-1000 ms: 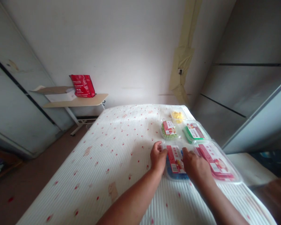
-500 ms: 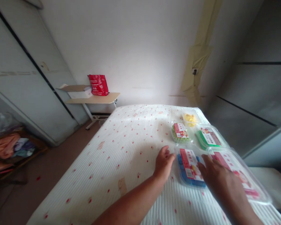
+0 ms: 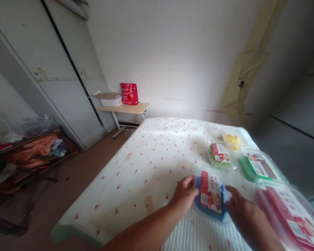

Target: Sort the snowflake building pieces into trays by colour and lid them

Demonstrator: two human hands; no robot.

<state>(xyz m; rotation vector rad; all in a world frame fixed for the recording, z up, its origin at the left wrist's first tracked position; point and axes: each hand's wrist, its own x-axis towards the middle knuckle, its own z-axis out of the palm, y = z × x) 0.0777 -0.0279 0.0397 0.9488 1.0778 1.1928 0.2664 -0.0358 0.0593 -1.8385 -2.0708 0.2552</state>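
A clear plastic food box (image 3: 216, 188) with blue pieces inside and a red-and-white label lies between my hands, low on the bed. My left hand (image 3: 184, 195) grips its left edge, thumb and fingers bent against the side. On the opposite edge my right hand (image 3: 240, 207) has its thumb and fingers against the box. Beyond it is a smaller labelled box with light green contents (image 3: 219, 156). To the right lie a labelled box with green contents (image 3: 260, 165) and a larger one with pink-red contents (image 3: 290, 216).
At the bed's far right corner a clear box holds yellow pieces (image 3: 232, 140). The patterned bed cover (image 3: 136, 177) spreads to the left. Against the wall, a small table (image 3: 125, 108) bears a red bag (image 3: 129, 94) and a white carton (image 3: 111, 101).
The view has turned left. My hands have closed in on the box with blue pieces from both sides, and it now lies farther left of the pink-red box.
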